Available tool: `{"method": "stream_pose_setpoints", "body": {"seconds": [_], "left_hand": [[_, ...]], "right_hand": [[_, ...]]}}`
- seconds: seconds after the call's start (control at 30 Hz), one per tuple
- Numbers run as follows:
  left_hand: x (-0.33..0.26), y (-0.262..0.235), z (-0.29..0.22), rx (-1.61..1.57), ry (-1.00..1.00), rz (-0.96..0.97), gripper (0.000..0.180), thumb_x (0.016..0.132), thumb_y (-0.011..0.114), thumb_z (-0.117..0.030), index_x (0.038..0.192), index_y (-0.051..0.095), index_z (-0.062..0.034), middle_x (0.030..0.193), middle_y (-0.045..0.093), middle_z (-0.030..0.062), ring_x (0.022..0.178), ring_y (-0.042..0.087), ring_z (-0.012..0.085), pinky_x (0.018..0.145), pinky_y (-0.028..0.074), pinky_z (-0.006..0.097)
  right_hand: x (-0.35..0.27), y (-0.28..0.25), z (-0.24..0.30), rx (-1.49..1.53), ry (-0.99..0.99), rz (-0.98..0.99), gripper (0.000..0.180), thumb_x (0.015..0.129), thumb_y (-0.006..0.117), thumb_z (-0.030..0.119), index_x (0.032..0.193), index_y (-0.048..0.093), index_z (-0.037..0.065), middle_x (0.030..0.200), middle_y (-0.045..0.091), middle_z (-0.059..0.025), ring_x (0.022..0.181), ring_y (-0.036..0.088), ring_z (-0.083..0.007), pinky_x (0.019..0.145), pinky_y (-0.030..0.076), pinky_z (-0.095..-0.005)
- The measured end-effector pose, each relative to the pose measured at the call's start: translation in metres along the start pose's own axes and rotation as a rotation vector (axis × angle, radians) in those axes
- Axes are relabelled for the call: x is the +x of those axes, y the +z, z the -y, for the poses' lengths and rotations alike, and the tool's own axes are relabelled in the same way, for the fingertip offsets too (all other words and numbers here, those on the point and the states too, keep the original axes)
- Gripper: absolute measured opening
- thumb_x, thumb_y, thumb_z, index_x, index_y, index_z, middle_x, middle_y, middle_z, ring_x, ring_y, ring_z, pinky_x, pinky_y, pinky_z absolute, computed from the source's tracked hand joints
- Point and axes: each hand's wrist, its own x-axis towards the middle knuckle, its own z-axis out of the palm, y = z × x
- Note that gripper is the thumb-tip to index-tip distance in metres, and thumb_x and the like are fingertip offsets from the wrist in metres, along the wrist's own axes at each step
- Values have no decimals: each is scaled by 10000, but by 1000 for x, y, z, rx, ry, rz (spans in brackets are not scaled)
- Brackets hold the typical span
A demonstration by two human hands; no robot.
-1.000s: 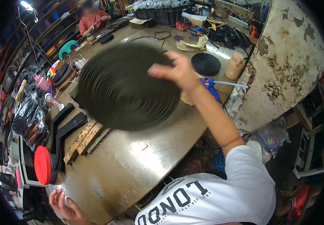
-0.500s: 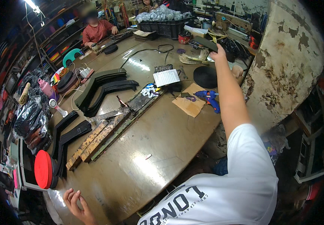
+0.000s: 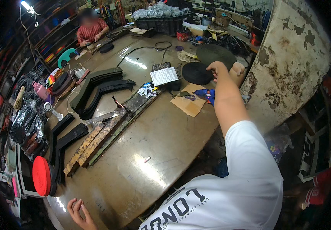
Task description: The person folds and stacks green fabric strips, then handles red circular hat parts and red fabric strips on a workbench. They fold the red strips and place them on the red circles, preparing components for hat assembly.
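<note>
My right hand (image 3: 218,69) is stretched out at the right side of the table, at the edge of a flat black roll of webbing (image 3: 197,73). Its fingers look slightly apart, and whether they touch the roll I cannot tell. Just behind lies a wide olive-green roll of webbing (image 3: 215,53), flat. A beige roll (image 3: 236,73) stands beside my right wrist. At the table's near left corner my left hand (image 3: 80,214) holds nothing, its fingers loosely bent and apart. A red roll (image 3: 42,175) stands on edge beyond it.
Stacks of olive strips (image 3: 96,82) and black strips (image 3: 69,140) lie at left. A long wood-and-metal bar (image 3: 100,143) crosses the middle, with a white chart (image 3: 164,76) near its far end. A blue glue gun (image 3: 207,94) lies by cardboard (image 3: 188,105). A co-worker (image 3: 92,30) sits across.
The olive roll, tilted in my right hand before, now lies flat behind the black roll. My right hand has let it go and come nearer, to the black roll's edge. My left hand is nearly unmoved.
</note>
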Motion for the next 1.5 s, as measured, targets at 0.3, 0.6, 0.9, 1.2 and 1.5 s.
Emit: {"method": "stream_pose_setpoints", "body": {"seconds": [0.3, 0.6, 0.9, 1.2, 1.5], "left_hand": [[-5, 71, -55, -361, 59, 480, 133, 807, 644, -2, 927, 692, -31, 974, 617, 136, 931, 612, 265, 825, 486, 327], [-10, 97, -72, -467, 290, 792, 183, 810, 656, -70, 988, 697, -90, 989, 639, 95, 859, 642, 265, 739, 519, 345], [-71, 99, -80, -890, -771, 955, 181, 878, 611, 8, 1051, 657, 36, 922, 685, 124, 843, 656, 209, 763, 499, 283], [-150, 84, -31, -1247, -1134, 872, 308, 982, 501, -236, 1225, 570, -59, 1147, 604, 154, 1083, 571, 268, 878, 478, 372], [-199, 152, 55, -585, -959, 439, 293, 970, 507, -254, 1150, 579, -34, 1094, 613, 181, 1020, 585, 301, 837, 481, 391]], "right_hand": [[13, 40, 54, -461, -174, -28, 899, 689, 801, 536, 1347, 506, 0, 1425, 459, -183, 1281, 475, -336, 984, 416, -501], [-5, -7, 63, 400, -83, -46, 793, 655, 840, 422, 1281, 506, 67, 1136, 532, -166, 770, 554, -250, 616, 470, -378], [-98, -72, 61, 1289, -365, -396, 585, 817, 748, 339, 1178, 538, -71, 1081, 626, -168, 947, 651, -300, 718, 604, -406], [-298, 108, -89, -171, -1692, 806, 353, 969, 554, 209, 1244, 575, -12, 1196, 630, -139, 1038, 641, -203, 874, 531, -334], [-147, 371, -293, -268, -657, 122, 419, 946, 463, 256, 1255, 551, -13, 1306, 559, -183, 1226, 512, -296, 1043, 395, -401]]}}
